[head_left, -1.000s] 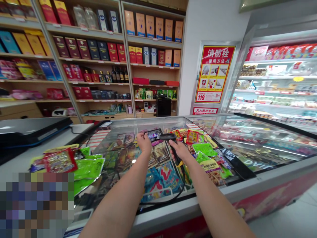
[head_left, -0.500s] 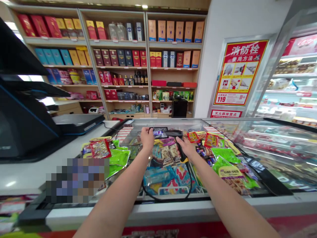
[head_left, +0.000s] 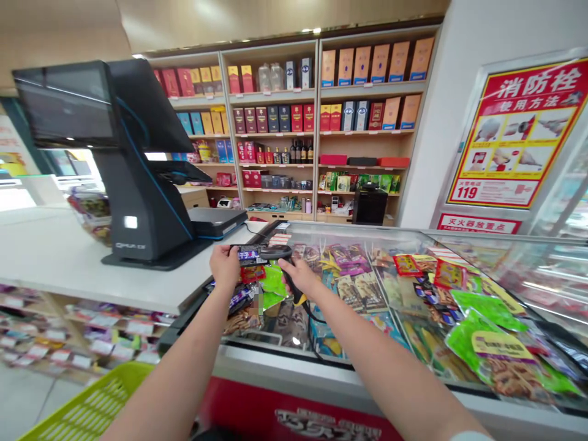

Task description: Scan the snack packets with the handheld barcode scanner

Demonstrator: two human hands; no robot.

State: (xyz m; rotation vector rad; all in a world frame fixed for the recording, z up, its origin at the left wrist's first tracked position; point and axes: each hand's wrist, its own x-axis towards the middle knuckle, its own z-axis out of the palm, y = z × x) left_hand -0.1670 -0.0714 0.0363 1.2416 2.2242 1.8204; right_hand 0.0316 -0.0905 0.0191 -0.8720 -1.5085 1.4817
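My left hand (head_left: 225, 267) pinches the left end of a dark snack packet (head_left: 248, 254) with white and blue lettering, held up over the freezer. My right hand (head_left: 297, 275) is wrapped round the handle of a black and yellow barcode scanner (head_left: 278, 252). The scanner's head is right against or just before the packet's right end; whether they touch I cannot tell. A black cable hangs from the scanner's handle. Below the packet, a pile of snack bags (head_left: 274, 286), green, red and dark, lies on the freezer's glass top.
More snack packets (head_left: 500, 349) lie on the glass at right. The chest freezer (head_left: 321, 370) spans the front. On the white counter (head_left: 151, 283) at left stand a checkout terminal (head_left: 147, 177) and a flat black device (head_left: 218, 222). A green basket (head_left: 87, 404) is at lower left.
The view has swung left, bringing the terminal and green basket into sight. Both hands have moved with the packet and scanner leftward, over the left pile of bags.
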